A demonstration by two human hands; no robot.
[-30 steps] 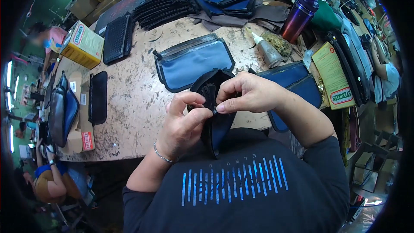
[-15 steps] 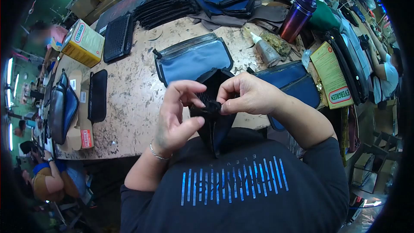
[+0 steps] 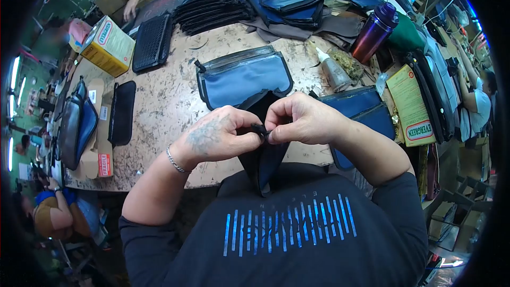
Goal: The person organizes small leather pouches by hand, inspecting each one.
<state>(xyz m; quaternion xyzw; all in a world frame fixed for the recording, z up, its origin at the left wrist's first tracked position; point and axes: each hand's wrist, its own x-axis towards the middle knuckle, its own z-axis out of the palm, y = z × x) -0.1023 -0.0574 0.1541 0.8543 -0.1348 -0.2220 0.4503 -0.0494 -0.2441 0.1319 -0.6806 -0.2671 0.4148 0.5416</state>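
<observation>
A black and dark blue pouch (image 3: 261,167) hangs between my hands, close to my chest at the table's near edge. With thumb and forefinger, my left hand (image 3: 220,133) pinches its upper edge. Right beside it, my right hand (image 3: 300,119) is closed on the same edge, fingertips almost touching the left ones. The exact spot under the fingertips is hidden. Just beyond the hands lies a flat blue pouch piece (image 3: 247,81) with black binding and a zipper strip. A similar blue piece (image 3: 366,114) lies partly under my right forearm.
Stacked black pouches (image 3: 212,13) and blue pouches (image 3: 292,8) lie at the back. A purple bottle (image 3: 374,32), a glue bottle (image 3: 333,72) and yellow tins (image 3: 108,48) stand around the table (image 3: 164,106). Another person's hand (image 3: 131,8) reaches in at the back left.
My left hand has gone from open fingers beside the pouch to a pinch on its edge. My right hand keeps its pinch. Another person's arm has appeared at the back left.
</observation>
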